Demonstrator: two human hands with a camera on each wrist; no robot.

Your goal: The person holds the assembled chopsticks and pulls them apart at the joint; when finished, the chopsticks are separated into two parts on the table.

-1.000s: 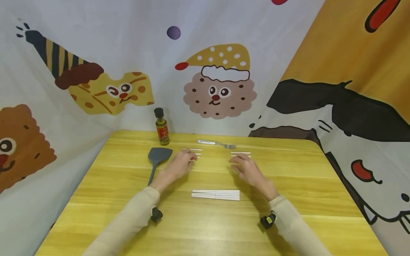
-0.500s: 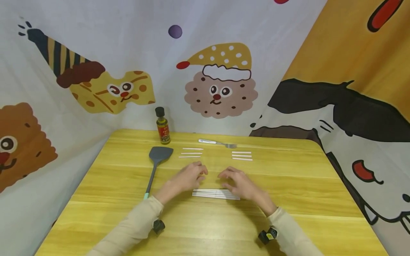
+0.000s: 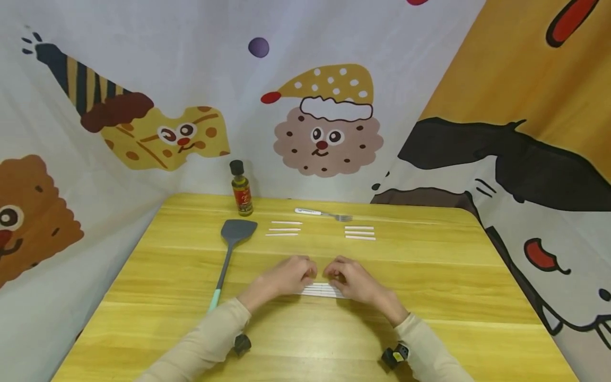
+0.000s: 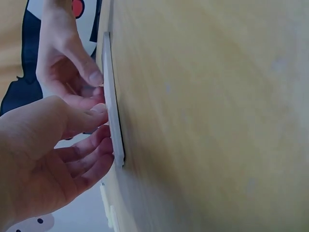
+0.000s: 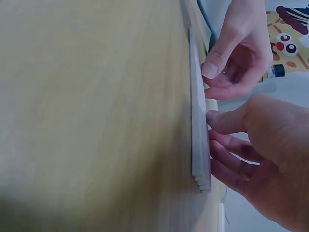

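A flat row of slim white sticks point(image 3: 322, 289) lies at the middle of the table, with a seam halfway along. My left hand point(image 3: 295, 275) bends over its left half, and my right hand point(image 3: 350, 277) over the right half. In the left wrist view, thumb and fingertips of the left hand point(image 4: 63, 150) are at the top of the row point(image 4: 112, 96). The right wrist view has the right hand point(image 5: 263, 154) likewise at the row's point(image 5: 197, 121) upper edge. Whether either hand pinches a stick is hidden behind thumbs and fingers.
Three white sticks point(image 3: 284, 229) lie behind on the left, three more sticks point(image 3: 360, 232) on the right. A fork point(image 3: 324, 214) lies beyond them. At left are a grey spatula point(image 3: 231, 244) and an upright bottle point(image 3: 242, 193); a printed cloth point(image 3: 215, 53) hangs behind the table.
Both hands have come back from the far sticks toward me and down to the middle row. Their fingers have bent more, and the rear stick groups are now uncovered.
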